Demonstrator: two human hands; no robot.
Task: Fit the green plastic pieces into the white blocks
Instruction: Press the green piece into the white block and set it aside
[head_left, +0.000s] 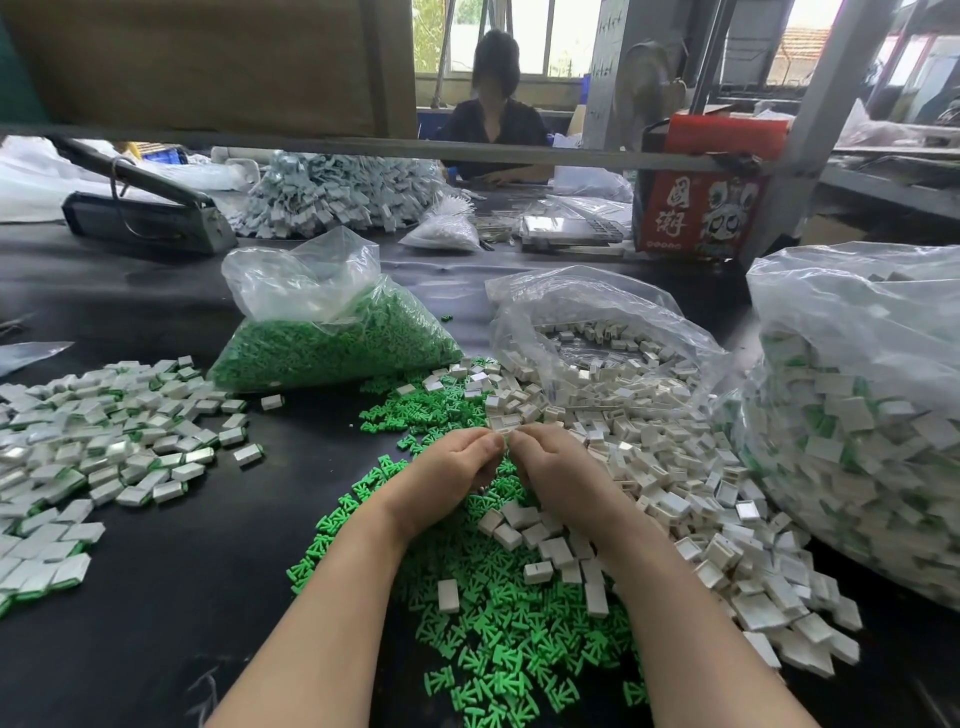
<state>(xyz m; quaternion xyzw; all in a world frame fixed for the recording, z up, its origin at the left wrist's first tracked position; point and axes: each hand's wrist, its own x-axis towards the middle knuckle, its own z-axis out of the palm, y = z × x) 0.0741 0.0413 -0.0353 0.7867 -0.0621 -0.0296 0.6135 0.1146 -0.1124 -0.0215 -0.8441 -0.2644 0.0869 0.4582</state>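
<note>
My left hand (457, 462) and my right hand (550, 467) meet fingertip to fingertip over the black table and together pinch one white block (503, 422). Whether a green piece sits in it is hidden by my fingers. Loose green plastic pieces (498, 639) lie heaped under my wrists, mixed with white blocks (675, 467) that spill from an open clear bag (597, 332) on the right.
A clear bag of green pieces (332, 338) lies behind my hands. Blocks with green showing (104, 447) cover the left of the table, and a big bag of them (857, 415) stands at the right. A person (493, 114) sits across the table beyond a metal bar (467, 150).
</note>
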